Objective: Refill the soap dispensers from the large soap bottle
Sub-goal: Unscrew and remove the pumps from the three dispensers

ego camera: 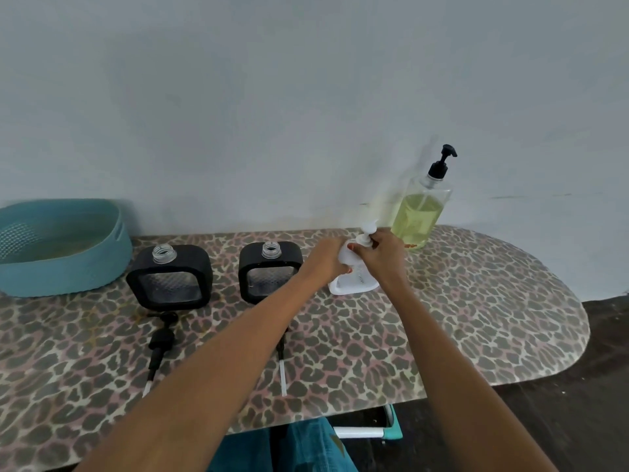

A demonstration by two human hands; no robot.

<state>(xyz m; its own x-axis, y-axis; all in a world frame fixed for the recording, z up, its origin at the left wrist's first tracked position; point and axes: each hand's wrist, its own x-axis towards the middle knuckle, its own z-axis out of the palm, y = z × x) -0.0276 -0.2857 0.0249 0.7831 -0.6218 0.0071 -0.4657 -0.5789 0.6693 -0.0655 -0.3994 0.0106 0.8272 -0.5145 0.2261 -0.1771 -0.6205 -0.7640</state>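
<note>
Left hand [325, 258], right hand [383, 252] grip the half-hidden white dispenser [354, 286].

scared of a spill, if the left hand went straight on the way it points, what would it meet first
The white dispenser that the left hand grips; past it, probably the big bottle, though depth is unclear.

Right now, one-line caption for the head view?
Left hand holds the white dispenser, right hand grips its pump; two black dispensers stand open, large soap bottle behind.
</note>
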